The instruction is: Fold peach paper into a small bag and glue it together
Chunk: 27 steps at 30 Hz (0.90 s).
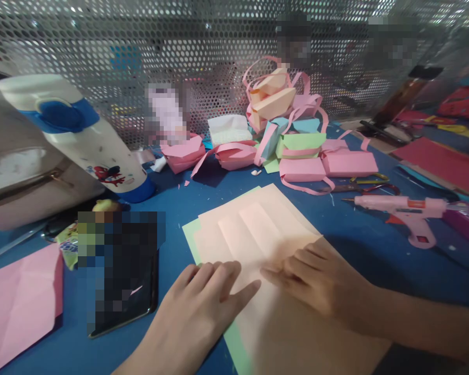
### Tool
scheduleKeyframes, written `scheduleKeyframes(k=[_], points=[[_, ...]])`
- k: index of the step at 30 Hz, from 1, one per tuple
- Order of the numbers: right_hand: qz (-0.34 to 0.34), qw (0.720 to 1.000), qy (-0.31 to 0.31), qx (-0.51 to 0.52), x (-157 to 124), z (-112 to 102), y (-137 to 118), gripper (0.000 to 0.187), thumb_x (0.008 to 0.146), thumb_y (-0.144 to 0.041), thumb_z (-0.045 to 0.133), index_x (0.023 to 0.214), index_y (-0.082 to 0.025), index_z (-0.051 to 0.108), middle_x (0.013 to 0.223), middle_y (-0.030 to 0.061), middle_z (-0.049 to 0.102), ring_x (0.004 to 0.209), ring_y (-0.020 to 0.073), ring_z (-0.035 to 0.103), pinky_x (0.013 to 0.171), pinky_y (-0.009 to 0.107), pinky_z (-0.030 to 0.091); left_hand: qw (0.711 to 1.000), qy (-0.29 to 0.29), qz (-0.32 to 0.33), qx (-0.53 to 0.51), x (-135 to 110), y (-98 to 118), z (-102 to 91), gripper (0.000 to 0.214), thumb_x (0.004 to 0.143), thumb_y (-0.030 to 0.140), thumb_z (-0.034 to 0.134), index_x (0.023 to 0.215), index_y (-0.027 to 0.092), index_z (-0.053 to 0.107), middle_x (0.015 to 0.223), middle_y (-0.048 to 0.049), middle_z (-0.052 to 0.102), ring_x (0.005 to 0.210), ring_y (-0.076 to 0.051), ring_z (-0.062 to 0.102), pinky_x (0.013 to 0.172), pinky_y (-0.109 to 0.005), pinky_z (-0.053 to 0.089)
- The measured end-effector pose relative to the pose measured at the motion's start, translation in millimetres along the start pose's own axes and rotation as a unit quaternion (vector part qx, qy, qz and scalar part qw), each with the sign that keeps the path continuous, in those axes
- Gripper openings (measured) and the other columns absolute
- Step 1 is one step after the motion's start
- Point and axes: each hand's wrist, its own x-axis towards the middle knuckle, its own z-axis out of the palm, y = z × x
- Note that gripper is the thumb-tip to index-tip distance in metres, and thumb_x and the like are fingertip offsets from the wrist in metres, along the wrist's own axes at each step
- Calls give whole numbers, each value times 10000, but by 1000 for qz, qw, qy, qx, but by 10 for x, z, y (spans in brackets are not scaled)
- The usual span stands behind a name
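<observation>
A stack of peach paper sheets (297, 208) lies on the blue table, with a green sheet (191, 232) showing along its left side. Lengthwise creases mark a narrow folded peach piece (254, 224) on top. My left hand (203, 297) rests on the left part of the stack, its fingers bent a little and the thumb apart. Across from it, my right hand (312, 276) touches the paper, fingers curled together and the index fingertip pressed towards the creases. The underside of my right hand is hidden.
Small folded paper bags (308, 169) stand along a perforated metal panel (203, 52). A pink glue gun (410, 208) and scissors (359, 187) lie at right. At left are a white-and-blue bottle (94, 140), a dark phone (131, 281) and pink paper (19, 307).
</observation>
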Motion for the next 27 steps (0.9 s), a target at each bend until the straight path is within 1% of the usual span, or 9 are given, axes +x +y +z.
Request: scheduleKeyframes(k=[4, 9, 11, 13, 15, 17, 19, 22, 27], points=[[38, 999, -27, 13, -178, 20, 114, 408, 982, -117, 413, 1362, -168, 552, 874, 54, 629, 787, 198, 505, 733, 348, 347, 1000, 9, -4, -1, -6, -1, 16, 426, 974, 108, 443, 1309, 341, 569, 1181, -51, 625, 915, -216, 608, 737, -343, 421], [78, 996, -41, 27, -282, -21, 194, 455, 970, -95, 371, 1386, -191, 526, 985, 77, 650, 850, 204, 522, 712, 343, 330, 1000, 12, 7, -2, 0, -7, 5, 429, 969, 101, 434, 1308, 325, 571, 1165, -58, 635, 891, -214, 609, 723, -338, 425], [104, 993, -31, 39, -261, -66, 219, 411, 982, -98, 357, 1307, -202, 587, 969, 75, 641, 830, 197, 512, 705, 338, 320, 1000, 17, 6, -10, 3, -14, 11, 449, 968, 81, 407, 1309, 328, 564, 1143, -59, 633, 859, -205, 612, 709, -334, 429], [130, 990, -16, 49, -197, -107, 256, 323, 1009, -159, 377, 1145, -215, 665, 938, 72, 623, 807, 196, 493, 713, 336, 316, 999, 21, -12, -34, 3, -22, 26, 446, 965, 67, 383, 1294, 309, 562, 1102, -55, 632, 832, -193, 616, 690, -322, 435], [145, 987, -9, 68, -103, -123, 304, 272, 1020, -238, 415, 980, -210, 682, 934, 70, 611, 813, 200, 484, 728, 336, 314, 995, 16, -49, -80, 0, -28, 45, 367, 967, 100, 393, 1255, 255, 560, 1080, -54, 628, 852, -194, 624, 692, -319, 453], [145, 983, -33, 109, -3, -107, 353, 261, 1018, -254, 431, 879, -188, 643, 899, 54, 603, 811, 191, 487, 723, 323, 308, 988, 13, -89, -125, -5, -26, 58, 235, 977, 177, 421, 1160, 201, 566, 1039, -55, 628, 862, -205, 623, 699, -325, 466], [143, 977, -72, 138, 79, -67, 395, 244, 1008, -246, 454, 819, -175, 593, 851, 32, 589, 793, 176, 482, 722, 310, 304, 983, 13, -114, -145, -7, -18, 55, 162, 988, 236, 429, 1064, 193, 565, 975, -48, 622, 828, -211, 608, 690, -334, 460], [124, 974, -108, 154, 144, -2, 437, 239, 998, -243, 481, 782, -175, 557, 817, 6, 569, 774, 160, 467, 720, 296, 294, 983, 0, -113, -144, -3, 0, 28, 168, 1004, 243, 406, 978, 212, 569, 944, -38, 611, 805, -214, 579, 681, -336, 432], [92, 979, -106, 146, 148, 81, 479, 235, 996, -216, 465, 778, -183, 545, 773, -17, 548, 745, 152, 439, 703, 289, 266, 989, 6, -100, -108, 10, 8, 39, 173, 1001, 230, 406, 977, 204, 575, 956, -43, 617, 778, -210, 566, 678, -334, 409]])
